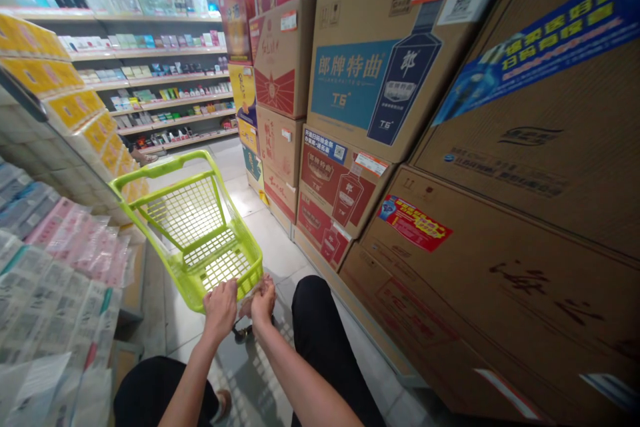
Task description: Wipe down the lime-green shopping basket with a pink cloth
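A lime-green plastic shopping basket (pixel 249 280) with mesh walls stands tilted on the floor in front of me, its handle end pointing away. My left hand (pixel 220 307) is closed over the near rim, fingers curled across the edge. Just to its right, my right hand (pixel 263 300) is closed at the basket's near right corner. Its fingers are pinched, and I cannot make out what is between them. Under my hands a small dark wheel or fitting (pixel 243 332) shows in part. The inside of the basket shows only bare mesh.
Stacked cardboard cartons (pixel 350 80) form a tall wall close on the right. At left lie plastic-wrapped packs (pixel 75 240), with a stack of yellow packages (pixel 80 100) behind them. Shelves of small goods (pixel 165 73) stand at the back. My bent knees (pixel 320 340) flank my arms.
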{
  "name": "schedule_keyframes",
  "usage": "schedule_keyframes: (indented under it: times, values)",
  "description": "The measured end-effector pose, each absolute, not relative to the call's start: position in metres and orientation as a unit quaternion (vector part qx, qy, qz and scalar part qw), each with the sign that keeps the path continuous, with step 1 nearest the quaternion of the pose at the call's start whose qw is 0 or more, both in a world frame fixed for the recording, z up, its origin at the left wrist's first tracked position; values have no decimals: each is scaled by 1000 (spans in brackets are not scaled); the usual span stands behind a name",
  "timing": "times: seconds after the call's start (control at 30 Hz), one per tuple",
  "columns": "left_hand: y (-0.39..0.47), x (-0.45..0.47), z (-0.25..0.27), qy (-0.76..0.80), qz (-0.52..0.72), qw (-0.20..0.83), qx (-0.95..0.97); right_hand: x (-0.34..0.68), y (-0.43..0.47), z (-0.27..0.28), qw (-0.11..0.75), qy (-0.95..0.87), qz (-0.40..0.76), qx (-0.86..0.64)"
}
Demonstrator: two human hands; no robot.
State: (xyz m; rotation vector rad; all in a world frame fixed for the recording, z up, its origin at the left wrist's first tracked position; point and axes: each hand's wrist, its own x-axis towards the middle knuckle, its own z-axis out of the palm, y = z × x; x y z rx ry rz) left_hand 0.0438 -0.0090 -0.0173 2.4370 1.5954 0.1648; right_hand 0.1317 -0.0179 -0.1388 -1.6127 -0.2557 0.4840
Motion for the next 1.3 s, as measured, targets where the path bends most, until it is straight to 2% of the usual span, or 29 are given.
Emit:
schedule_keyframes:
  times: [0.23,0.47,0.67,0.97,1.17,1.3]
  values:
    - [1,36,-19,614,83,127,774,138,-15,-127,674,-174,169,-698]
    - [-4,35,-17,611,83,105,781,126,-22,-148,627,-130,223,-735]
    - [-9,56,-22,587,83,93,800,125,-15,-136,643,-176,231,-708]
    - [-15,39,-19,628,98,87,767,136,-22,-147,627,-133,251,-725]
    - [-5,34,-13,666,82,144,727,119,-13,-119,667,-233,237,-667]
    - [-3,42,-16,630,78,136,761,105,-22,-129,644,-211,270,-684]
